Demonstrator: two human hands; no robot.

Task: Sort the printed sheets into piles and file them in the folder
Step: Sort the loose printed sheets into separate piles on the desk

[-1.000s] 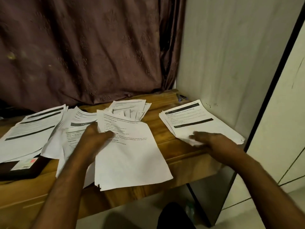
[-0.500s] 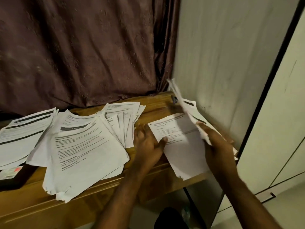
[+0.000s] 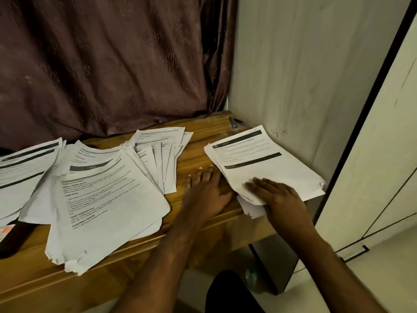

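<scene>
On the wooden worktop (image 3: 198, 141) lie 4 groups of white printed sheets. The right pile of white printed sheets with black header bars (image 3: 264, 163) sits at the worktop's right edge, close to the pale wall panel (image 3: 304, 75), its near corners overhanging the front edge. The right hand (image 3: 279, 197) rests on that pile's near end, fingers laid out nearly straight and pressing on the top sheet, whose near edge is crumpled beneath them. The left hand (image 3: 206, 190) lies flat on bare wood just left of the pile, fingers straight and spread, gripping nothing; whether it touches the pile's edge I cannot tell. Towards the middle, a fanned stack of white printed sheets (image 3: 162, 154) lies near the back edge, partly under a large loose heap of white text pages (image 3: 106, 199) that hangs over the front edge. A 4th pile of white sheets with dark bars (image 3: 24, 172) reaches the left edge. A small dark stapler-like object (image 3: 237, 123) sits in the back right corner, below the brown patterned curtain (image 3: 108, 64).
</scene>
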